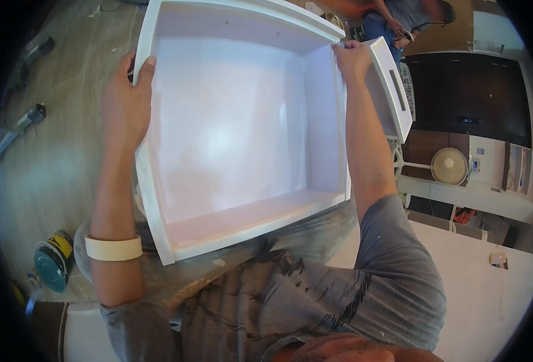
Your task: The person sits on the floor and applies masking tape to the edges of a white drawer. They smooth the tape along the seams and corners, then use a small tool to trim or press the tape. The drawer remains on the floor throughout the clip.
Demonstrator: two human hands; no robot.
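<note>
Floor is showing left of the white box. Half-closed, left hand and right hand are gripping its edges.

Right of the right hand is a fan (round, pale), with a co-worker beyond that hand. A bucket sits left of the left hand.

box before you, your left hand at its ten o'clock edge, right hand at two, bucket beyond eight, fan beyond three
</note>
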